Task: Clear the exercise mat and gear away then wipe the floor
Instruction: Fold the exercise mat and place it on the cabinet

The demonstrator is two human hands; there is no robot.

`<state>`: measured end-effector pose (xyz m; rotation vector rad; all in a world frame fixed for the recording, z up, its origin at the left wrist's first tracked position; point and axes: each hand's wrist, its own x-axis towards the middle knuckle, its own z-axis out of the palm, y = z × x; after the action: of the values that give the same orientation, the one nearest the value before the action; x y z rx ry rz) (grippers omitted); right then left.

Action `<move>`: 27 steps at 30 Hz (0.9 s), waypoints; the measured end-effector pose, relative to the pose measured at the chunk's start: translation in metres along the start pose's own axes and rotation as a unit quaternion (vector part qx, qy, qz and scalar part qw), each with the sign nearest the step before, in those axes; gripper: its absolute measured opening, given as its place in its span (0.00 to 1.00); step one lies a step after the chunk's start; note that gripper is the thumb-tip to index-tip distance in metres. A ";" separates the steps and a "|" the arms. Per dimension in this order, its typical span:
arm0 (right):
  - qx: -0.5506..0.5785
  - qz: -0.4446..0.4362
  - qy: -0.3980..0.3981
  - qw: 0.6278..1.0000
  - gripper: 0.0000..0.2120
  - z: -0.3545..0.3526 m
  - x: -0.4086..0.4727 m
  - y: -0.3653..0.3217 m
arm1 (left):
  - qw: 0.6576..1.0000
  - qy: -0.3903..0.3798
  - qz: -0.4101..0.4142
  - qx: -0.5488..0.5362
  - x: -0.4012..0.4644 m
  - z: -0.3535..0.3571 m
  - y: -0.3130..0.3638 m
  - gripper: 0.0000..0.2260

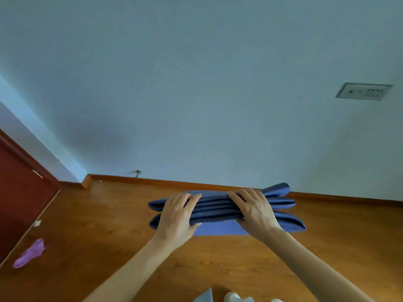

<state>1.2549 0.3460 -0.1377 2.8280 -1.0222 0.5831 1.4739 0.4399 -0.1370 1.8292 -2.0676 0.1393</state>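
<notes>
Holding the folded blue exercise mat [220,209] just above the wooden floor [98,225], near the wall, the left hand [177,214] and right hand [254,209] squeeze its middle. It looks soft, bendy and light; gripping all the folds together should stop them flopping open.

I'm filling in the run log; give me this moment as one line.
step: folding mat | left hand: holds blue mat | right hand: holds mat | purple cloth: on floor

Wooden floor [109,232] carries blue mat [218,231], purple cloth [29,253].
</notes>
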 end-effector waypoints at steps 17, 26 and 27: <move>-0.138 0.236 0.106 0.956 0.31 -0.138 -0.147 -0.042 | 0.953 0.063 0.262 -0.140 0.021 -0.045 0.114 0.34; -0.167 0.417 0.060 0.892 0.23 -0.172 -0.290 -0.011 | 0.889 -0.039 0.402 -0.215 0.040 0.015 0.264 0.33; -0.172 0.435 0.057 0.882 0.23 -0.176 -0.305 -0.005 | 0.880 -0.046 0.419 -0.220 0.043 0.021 0.284 0.33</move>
<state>0.9859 0.5686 -0.0898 1.8923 -2.1092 0.5225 1.1892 0.4355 -0.0933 0.6107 -2.5512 -0.1881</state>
